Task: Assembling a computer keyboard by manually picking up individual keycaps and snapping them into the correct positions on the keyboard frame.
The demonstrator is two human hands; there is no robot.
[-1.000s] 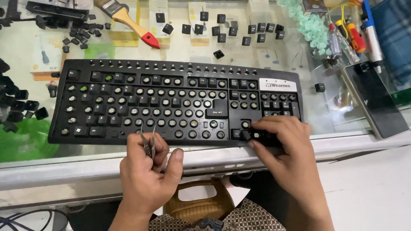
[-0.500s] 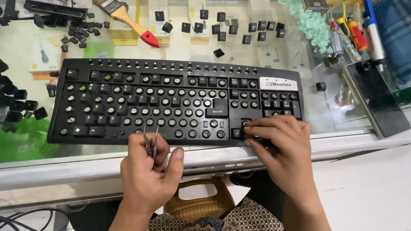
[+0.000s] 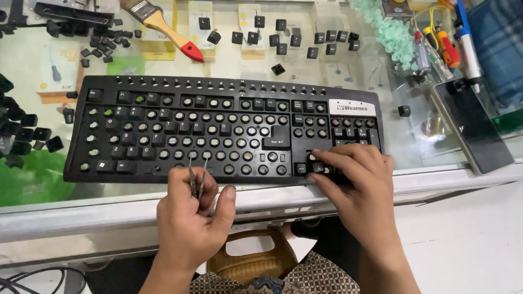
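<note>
Pinching thin metal tweezers (image 3: 197, 176), the left hand (image 3: 192, 220) sits just below the black plastic keyboard (image 3: 227, 128), tips pointing up; right hand (image 3: 355, 188) fingers press its lower-right keys.

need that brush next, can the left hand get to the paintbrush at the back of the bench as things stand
Probably yes. The left hand holds tweezers at the near edge, and only the flat keyboard lies between it and the paintbrush, so it could reach over.
</note>
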